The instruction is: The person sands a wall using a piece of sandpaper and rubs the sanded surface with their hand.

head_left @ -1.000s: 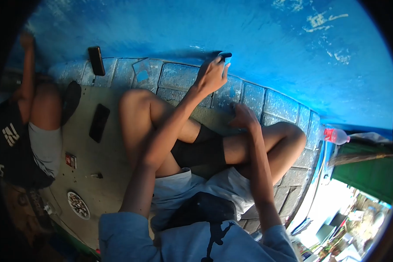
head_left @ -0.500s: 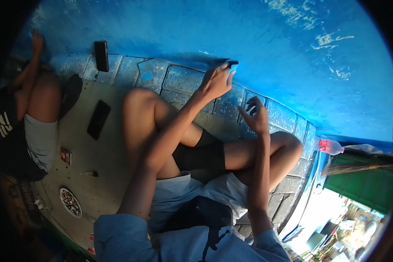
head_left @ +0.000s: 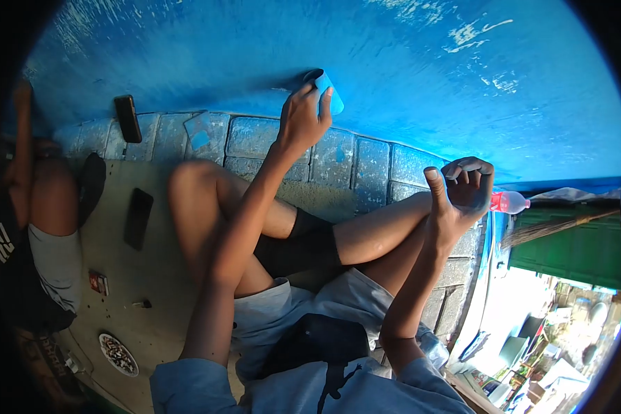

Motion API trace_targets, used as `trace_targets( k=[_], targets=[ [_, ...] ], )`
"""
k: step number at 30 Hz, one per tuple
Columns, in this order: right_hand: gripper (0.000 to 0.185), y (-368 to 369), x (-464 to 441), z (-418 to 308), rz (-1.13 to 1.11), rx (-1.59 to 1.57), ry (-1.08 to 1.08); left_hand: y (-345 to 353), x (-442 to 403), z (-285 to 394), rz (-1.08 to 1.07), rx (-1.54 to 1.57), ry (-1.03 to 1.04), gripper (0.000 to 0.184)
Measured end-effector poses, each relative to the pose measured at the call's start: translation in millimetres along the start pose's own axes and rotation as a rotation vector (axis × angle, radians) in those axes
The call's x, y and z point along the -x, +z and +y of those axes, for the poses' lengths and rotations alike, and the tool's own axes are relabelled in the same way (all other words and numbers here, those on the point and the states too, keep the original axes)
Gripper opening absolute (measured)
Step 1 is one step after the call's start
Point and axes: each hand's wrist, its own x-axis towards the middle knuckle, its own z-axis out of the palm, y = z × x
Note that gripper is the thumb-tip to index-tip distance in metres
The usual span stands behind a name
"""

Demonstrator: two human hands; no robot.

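My left hand [head_left: 303,119] is closed on a folded piece of sandpaper [head_left: 332,100], light blue on one face and dark on the other. It holds the piece against the painted blue wall [head_left: 393,83], above the row of grey blocks. My right hand [head_left: 464,190] is raised over my bent knee and holds nothing. Its thumb stands apart from the loosely curled fingers, which look dusty and dark. A thin sheet with a blue patch [head_left: 199,132] leans on the blocks to the left.
One phone [head_left: 127,119] leans by the wall and another phone [head_left: 139,219] lies on the floor. Nearby are a small red pack [head_left: 99,282] and a dish of butts [head_left: 118,354]. Another person [head_left: 52,200] sits at far left. A bottle [head_left: 509,202] and broom [head_left: 559,226] are right.
My left hand has moved up the wall with the sandpaper. My right hand has risen and shifted right, with its thumb now spread upward. The view has shifted slightly.
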Motion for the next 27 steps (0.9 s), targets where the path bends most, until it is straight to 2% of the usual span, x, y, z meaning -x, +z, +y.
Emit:
trace_targets(
  k=[3,8,10,13,18,21,23,26,27],
  targets=[
    [0.061,2,5,-13,-0.006,-0.048,-0.164,-2,1,2,-0.013,-0.02,-0.003,0.024],
    [0.063,6,8,-33,-0.016,-0.065,-0.252,-6,0,7,-0.059,0.035,-0.099,0.026],
    [0.052,4,13,-51,-0.06,-0.104,-0.355,-7,0,7,-0.088,0.049,-0.123,0.026],
    [0.06,-6,16,-72,-0.153,-0.259,-0.459,-6,4,4,-0.118,-0.009,-0.155,0.031],
    [0.058,-29,34,-102,-0.233,-0.446,-0.436,3,7,-8,-0.036,-0.092,-0.013,0.034],
    [0.057,-36,45,-110,-0.226,-0.499,-0.407,2,5,-6,-0.046,0.011,0.049,0.031],
    [0.057,-38,49,-115,-0.22,-0.521,-0.397,5,3,-13,0.054,-0.072,0.162,0.029],
    [0.057,-40,53,-119,-0.207,-0.538,-0.376,4,6,-12,-0.014,-0.058,0.081,0.028],
    [0.057,-41,54,-119,-0.208,-0.539,-0.368,5,6,-13,-0.005,-0.05,0.111,0.03]
  ],
)
